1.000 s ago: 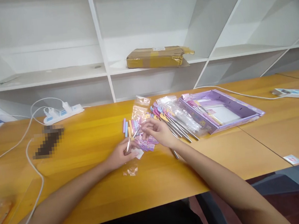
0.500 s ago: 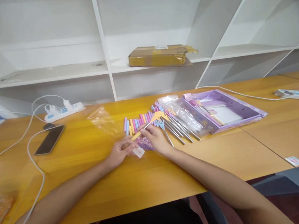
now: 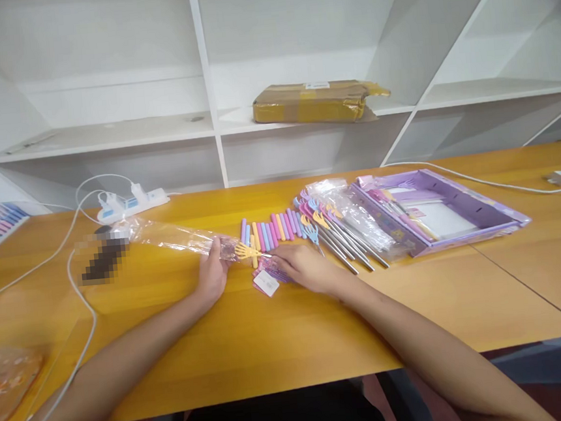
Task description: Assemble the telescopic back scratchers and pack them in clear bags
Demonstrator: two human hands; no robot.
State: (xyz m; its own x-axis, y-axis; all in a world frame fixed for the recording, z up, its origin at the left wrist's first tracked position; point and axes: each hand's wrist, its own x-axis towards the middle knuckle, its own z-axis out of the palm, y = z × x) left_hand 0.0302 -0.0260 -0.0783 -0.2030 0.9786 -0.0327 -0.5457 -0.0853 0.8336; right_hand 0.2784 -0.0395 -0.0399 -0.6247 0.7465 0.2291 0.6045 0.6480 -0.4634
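Note:
My left hand [image 3: 212, 273] grips a long clear plastic sleeve [image 3: 175, 236] that stretches out to the left over the table. My right hand [image 3: 308, 268] is closed around the metal rod of a back scratcher [image 3: 247, 251], whose yellow claw-shaped head points left at the sleeve's near end. Whether the claw tips are inside the sleeve, I cannot tell. Beyond my hands lies a row of pink, purple, blue and yellow handle grips [image 3: 277, 228]. Small printed cards [image 3: 267, 282] lie just below the claw. To the right of my right hand rests a pile of back scratchers [image 3: 349, 244] with coloured heads.
A purple open box [image 3: 428, 243] with clear packaging [image 3: 375, 225] beside it stands at the right. Power strip [image 3: 133, 207], cables and a blurred dark object [image 3: 103, 260] are at the left. On the shelf sits a taped carton [image 3: 308, 103].
The back scratcher has been turned so its claw now points left instead of right. My left hand has let go of its grip end and now holds the plastic sleeve.

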